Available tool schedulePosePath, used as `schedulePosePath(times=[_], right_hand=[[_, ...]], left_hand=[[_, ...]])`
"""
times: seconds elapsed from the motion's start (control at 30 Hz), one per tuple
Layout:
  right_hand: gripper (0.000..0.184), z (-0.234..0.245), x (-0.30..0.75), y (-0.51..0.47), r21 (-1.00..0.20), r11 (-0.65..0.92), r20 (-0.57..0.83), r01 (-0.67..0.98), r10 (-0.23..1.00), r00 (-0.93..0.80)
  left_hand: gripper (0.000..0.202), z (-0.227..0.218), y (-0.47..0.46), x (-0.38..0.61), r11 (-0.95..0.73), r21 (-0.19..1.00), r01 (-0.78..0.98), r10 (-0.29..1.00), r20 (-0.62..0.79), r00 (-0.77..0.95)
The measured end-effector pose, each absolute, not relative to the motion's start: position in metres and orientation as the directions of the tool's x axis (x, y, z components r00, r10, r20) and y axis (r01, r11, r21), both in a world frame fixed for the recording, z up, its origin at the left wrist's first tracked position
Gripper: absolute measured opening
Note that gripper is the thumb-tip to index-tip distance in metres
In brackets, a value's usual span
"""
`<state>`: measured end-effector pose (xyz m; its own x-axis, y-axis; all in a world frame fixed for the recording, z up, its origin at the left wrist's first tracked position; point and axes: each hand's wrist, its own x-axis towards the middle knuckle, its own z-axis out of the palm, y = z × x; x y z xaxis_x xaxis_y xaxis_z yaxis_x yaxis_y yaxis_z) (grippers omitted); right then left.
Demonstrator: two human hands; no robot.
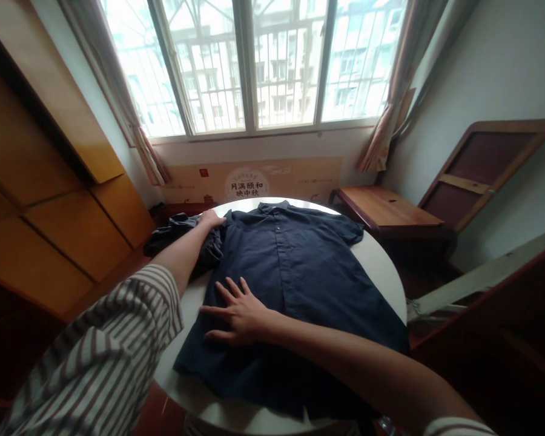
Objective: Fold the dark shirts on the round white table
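Observation:
A dark navy button-up shirt [309, 266] with short sleeves lies front side up on a round white table [386, 266], its collar toward the window. My right hand [240, 312] rests flat on the lower left part of the shirt, fingers spread. Farther off, my left hand [210, 218] is closed at the shirt's left sleeve, the thumb pointing right; its other fingers are partly hidden. Just below and left of that hand sits a crumpled heap of dark grey clothing [177, 233], partly covered by my left forearm.
Behind the table is a printed cardboard panel [281, 175] under a barred window [254, 66]. Wooden cabinets [72, 230] stand on the left. At the right are a low wooden table [386, 206] and a leaning framed panel [485, 157].

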<state>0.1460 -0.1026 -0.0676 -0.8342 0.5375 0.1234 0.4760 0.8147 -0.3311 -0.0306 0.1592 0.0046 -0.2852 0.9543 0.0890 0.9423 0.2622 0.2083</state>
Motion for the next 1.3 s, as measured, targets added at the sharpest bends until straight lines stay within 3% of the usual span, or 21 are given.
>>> schedulePosePath(times=[0.23,0.43,0.53,0.6,0.67,0.73,0.8,1.07,1.3], right_hand=[[0.07,-0.067,0.145,-0.1,-0.378,0.805,0.146,0.456,0.539,-0.83],[0.067,-0.066,0.148,-0.102,-0.391,0.813,0.124,0.431,0.51,-0.851],[0.069,-0.064,0.148,-0.104,-0.404,0.816,0.119,0.414,0.495,-0.861],[0.071,-0.062,0.148,-0.105,-0.408,0.815,0.123,0.411,0.495,-0.86],[0.072,-0.061,0.148,-0.108,-0.403,0.818,0.118,0.411,0.492,-0.863],[0.073,-0.06,0.148,-0.11,-0.399,0.821,0.112,0.408,0.485,-0.867],[0.073,-0.059,0.149,-0.113,-0.4,0.825,0.115,0.399,0.478,-0.871],[0.073,-0.06,0.148,-0.117,-0.333,0.859,0.143,0.389,0.454,-0.879],[0.062,-0.061,0.145,-0.121,-0.249,0.876,0.215,0.414,0.467,-0.858]], left_hand=[[0.053,0.019,0.174,-0.029,0.29,0.251,0.923,0.94,0.108,-0.324],[0.048,0.039,0.15,-0.04,0.16,0.33,0.93,0.906,0.326,-0.271],[0.055,0.041,0.134,-0.037,0.207,0.204,0.957,0.879,0.391,-0.274],[0.051,0.036,0.13,-0.022,0.121,0.087,0.989,0.883,0.445,-0.147],[0.042,0.025,0.131,0.006,-0.138,0.01,0.99,0.91,0.395,0.123],[0.041,0.008,0.139,0.039,-0.38,0.029,0.925,0.905,0.221,0.365],[0.047,-0.012,0.151,0.07,-0.456,0.081,0.886,0.89,0.069,0.452],[0.072,-0.072,0.206,0.107,-0.197,0.167,0.966,0.974,-0.081,0.213],[0.07,-0.079,0.211,0.107,-0.193,0.19,0.963,0.98,-0.018,0.199]])
